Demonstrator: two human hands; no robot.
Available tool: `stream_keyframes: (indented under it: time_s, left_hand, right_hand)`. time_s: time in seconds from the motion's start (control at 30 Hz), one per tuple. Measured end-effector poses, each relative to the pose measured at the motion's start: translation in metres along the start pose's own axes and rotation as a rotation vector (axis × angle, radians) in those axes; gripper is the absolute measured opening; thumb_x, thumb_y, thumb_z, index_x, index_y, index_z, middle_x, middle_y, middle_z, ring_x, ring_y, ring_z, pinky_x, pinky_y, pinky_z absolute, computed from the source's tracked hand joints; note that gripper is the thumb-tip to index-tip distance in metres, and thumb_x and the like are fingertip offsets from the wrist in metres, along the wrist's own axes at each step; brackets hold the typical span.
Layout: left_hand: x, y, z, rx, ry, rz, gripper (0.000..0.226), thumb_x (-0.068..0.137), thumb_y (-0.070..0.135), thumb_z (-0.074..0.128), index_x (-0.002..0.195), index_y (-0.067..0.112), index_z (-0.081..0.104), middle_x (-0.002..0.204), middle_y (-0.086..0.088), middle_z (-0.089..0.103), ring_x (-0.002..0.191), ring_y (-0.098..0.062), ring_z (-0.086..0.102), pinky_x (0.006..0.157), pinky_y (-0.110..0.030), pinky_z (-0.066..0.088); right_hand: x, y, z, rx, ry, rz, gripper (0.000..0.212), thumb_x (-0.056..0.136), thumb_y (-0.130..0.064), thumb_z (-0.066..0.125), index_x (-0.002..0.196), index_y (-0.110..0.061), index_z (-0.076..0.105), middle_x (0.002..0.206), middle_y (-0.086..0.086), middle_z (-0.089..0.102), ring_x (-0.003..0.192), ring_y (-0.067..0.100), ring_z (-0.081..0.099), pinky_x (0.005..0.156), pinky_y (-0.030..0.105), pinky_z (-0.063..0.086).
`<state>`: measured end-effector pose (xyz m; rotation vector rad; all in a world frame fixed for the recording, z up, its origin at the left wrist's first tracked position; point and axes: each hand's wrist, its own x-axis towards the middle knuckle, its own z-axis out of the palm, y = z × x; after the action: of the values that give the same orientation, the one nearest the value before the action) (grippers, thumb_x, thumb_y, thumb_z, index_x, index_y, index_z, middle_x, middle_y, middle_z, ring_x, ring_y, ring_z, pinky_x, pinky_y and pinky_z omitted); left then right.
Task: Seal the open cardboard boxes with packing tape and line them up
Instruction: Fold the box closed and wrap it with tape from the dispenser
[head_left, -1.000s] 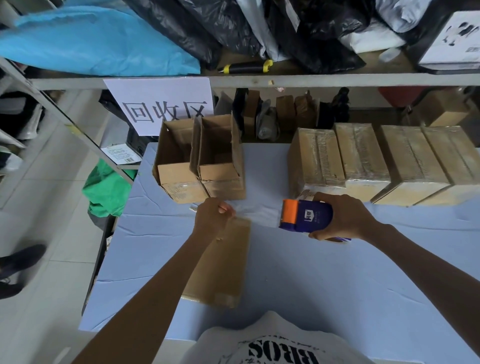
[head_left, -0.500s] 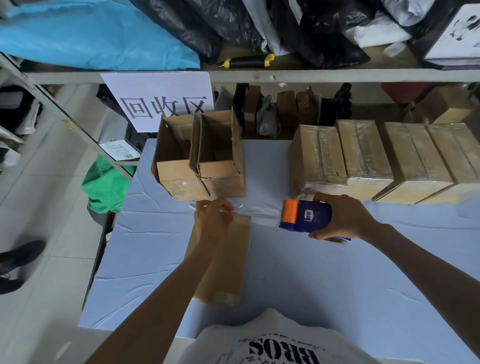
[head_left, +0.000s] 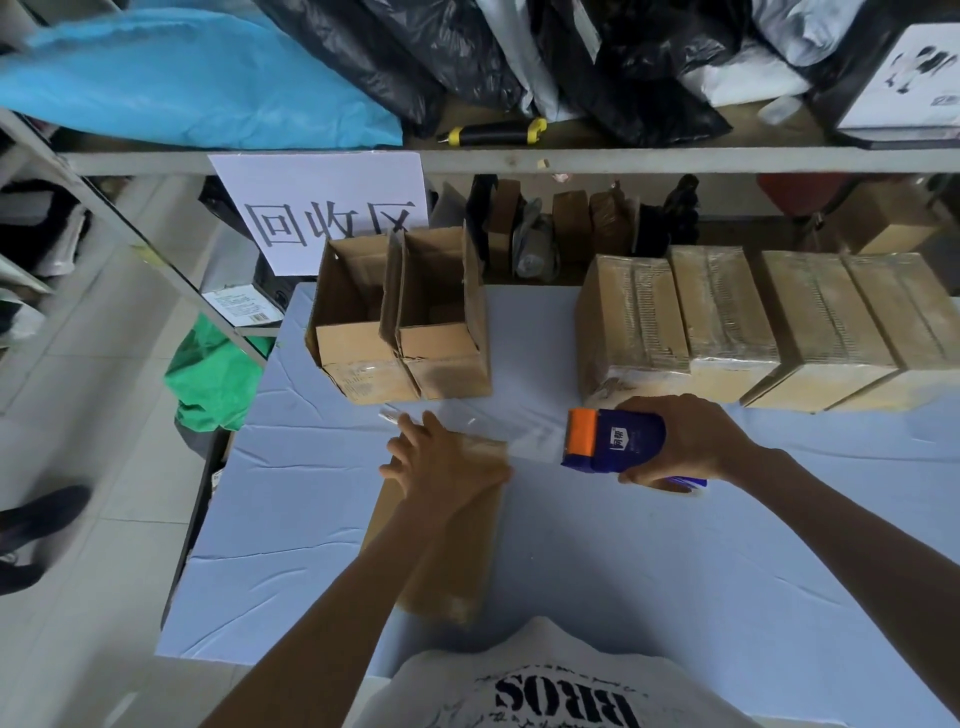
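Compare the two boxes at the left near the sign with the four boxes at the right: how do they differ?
The two left boxes stand open, flaps up, so the insides show; the four right boxes are closed. The right boxes shine with clear tape across their tops; the left boxes have no tape on top. The left pair is two, the right row four. Both groups are brown cardboard, standing side by side on the blue table.

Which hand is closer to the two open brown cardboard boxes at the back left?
The left hand. It rests flat on the brown cardboard box being taped, just in front of the two open brown cardboard boxes. The right hand grips the blue and orange tape dispenser, farther right.
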<state>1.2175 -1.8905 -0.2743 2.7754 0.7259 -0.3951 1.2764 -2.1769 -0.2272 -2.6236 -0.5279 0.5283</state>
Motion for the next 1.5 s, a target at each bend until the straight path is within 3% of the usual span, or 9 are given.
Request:
stream_keyframes:
  time_s: [0.33,0.4,0.5,0.63,0.73,0.83,0.97,1.2,1.5]
  left_hand:
    - [-0.001,0.010,-0.039,-0.609,-0.242,0.097,0.115,0.042,0.061,0.078,0.138,0.017,0.034,0.145,-0.010,0.026,0.132,-0.031,0.033,0.104,-0.038,0.035]
    - [0.000,0.008,-0.036,-0.670,-0.295,0.105,0.108,0.044,0.063,0.078,0.133,0.017,0.038,0.135,-0.005,0.037,0.125,-0.025,0.041,0.094,-0.030,0.042]
    - [0.003,-0.003,-0.023,-0.775,-0.349,0.133,0.071,0.065,0.049,0.081,0.117,0.026,0.038,0.113,0.007,0.043,0.101,-0.008,0.051,0.071,-0.012,0.041]
    - [0.004,-0.015,-0.023,-0.925,-0.383,0.051,0.092,0.068,0.040,0.082,0.139,0.016,0.029,0.137,-0.007,0.035,0.109,-0.011,0.046,0.079,-0.019,0.042]
    - [0.003,-0.024,-0.034,-0.826,-0.069,0.163,0.061,0.077,0.031,0.077,0.126,0.017,0.042,0.124,-0.005,0.044,0.103,-0.013,0.051,0.067,-0.014,0.042]
    - [-0.013,-0.020,-0.041,-0.529,0.113,0.303,0.047,0.081,0.033,0.071,0.120,0.018,0.048,0.119,-0.003,0.052,0.106,-0.021,0.058,0.079,-0.026,0.049]
    - [-0.028,-0.010,-0.028,-0.073,0.057,0.275,0.104,0.067,0.072,0.064,0.143,0.012,0.023,0.151,-0.017,0.022,0.135,-0.034,0.033,0.103,-0.045,0.037]
    - [-0.023,-0.025,-0.016,0.147,0.161,0.288,0.094,0.083,0.071,0.040,0.148,0.010,0.011,0.156,-0.014,0.012,0.135,-0.034,0.032,0.103,-0.045,0.038]
    - [-0.017,-0.026,-0.011,0.063,0.153,0.294,0.100,0.076,0.069,0.056,0.147,0.009,0.018,0.153,-0.013,0.020,0.132,-0.034,0.036,0.102,-0.048,0.037]
  right_hand:
    - [-0.002,-0.032,-0.033,-0.168,0.072,-0.089,0.077,0.048,-0.064,0.078,0.115,-0.034,0.054,0.098,-0.017,0.065,0.084,0.003,0.053,0.067,0.017,0.040]
    - [0.001,-0.037,-0.031,-0.193,0.056,-0.083,0.076,0.049,-0.065,0.077,0.115,-0.034,0.054,0.099,-0.017,0.065,0.086,0.003,0.053,0.068,0.018,0.041]
    - [0.005,-0.045,-0.025,-0.208,0.035,-0.070,0.075,0.048,-0.066,0.074,0.113,-0.033,0.054,0.097,-0.015,0.066,0.087,0.007,0.057,0.069,0.020,0.046]
    - [0.016,-0.060,-0.016,-0.214,0.026,-0.062,0.072,0.048,-0.067,0.074,0.109,-0.033,0.055,0.088,-0.018,0.061,0.082,0.006,0.056,0.064,0.017,0.043]
    - [0.027,-0.074,-0.012,-0.188,0.037,-0.071,0.072,0.048,-0.069,0.073,0.108,-0.032,0.055,0.087,-0.018,0.060,0.079,0.004,0.053,0.063,0.016,0.040]
    - [0.039,-0.092,-0.006,-0.176,0.035,-0.091,0.074,0.047,-0.072,0.070,0.108,-0.032,0.055,0.094,-0.014,0.063,0.081,0.006,0.055,0.066,0.019,0.043]
    - [0.050,-0.118,0.001,-0.178,0.071,-0.107,0.075,0.047,-0.073,0.070,0.106,-0.029,0.056,0.094,-0.010,0.064,0.081,0.009,0.057,0.069,0.024,0.048]
    - [0.037,-0.115,0.002,-0.052,0.011,-0.062,0.078,0.053,-0.063,0.077,0.117,-0.025,0.052,0.105,-0.008,0.062,0.088,0.008,0.055,0.073,0.025,0.050]
    - [-0.012,-0.067,-0.001,-0.019,0.001,0.086,0.069,0.043,-0.060,0.080,0.101,-0.035,0.055,0.087,-0.015,0.063,0.079,0.006,0.060,0.066,0.022,0.051]
